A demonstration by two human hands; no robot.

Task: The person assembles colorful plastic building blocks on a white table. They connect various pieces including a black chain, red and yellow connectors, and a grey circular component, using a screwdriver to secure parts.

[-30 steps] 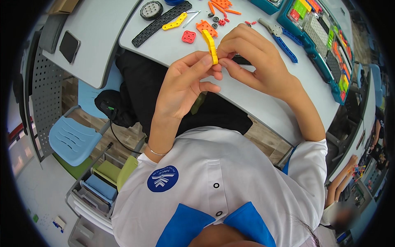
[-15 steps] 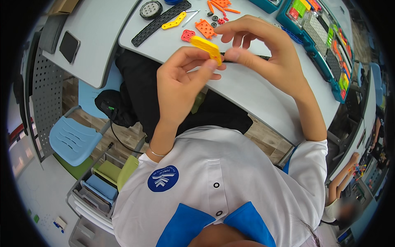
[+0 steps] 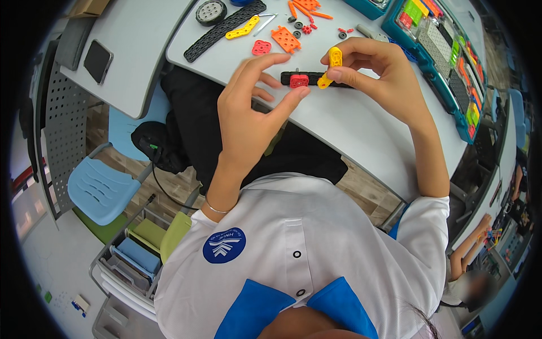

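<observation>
A yellow connector beam [image 3: 335,59] is pinched upright between the thumb and fingers of my right hand [image 3: 372,70]. My left hand [image 3: 248,93] holds nothing; its fingers are spread and curved. Between the two hands, a black beam [image 3: 288,78] lies on the table near its front edge, with a red square plate [image 3: 299,81] against its left part. My right hand covers some of the black beam. A second red plate [image 3: 261,47] lies just beyond my left fingertips, beside an orange perforated plate [image 3: 286,39].
Farther back lie a black tread strip [image 3: 221,33], a yellow angled beam [image 3: 243,27], a wheel [image 3: 211,12] and small pins and gears. A teal case [image 3: 432,65] of colourful parts stands at right. A phone [image 3: 96,61] rests on the left table.
The yellow beam has passed from my left hand to my right, which has turned it upright. My left fingers have spread apart. The black beam with its red plate has come into view.
</observation>
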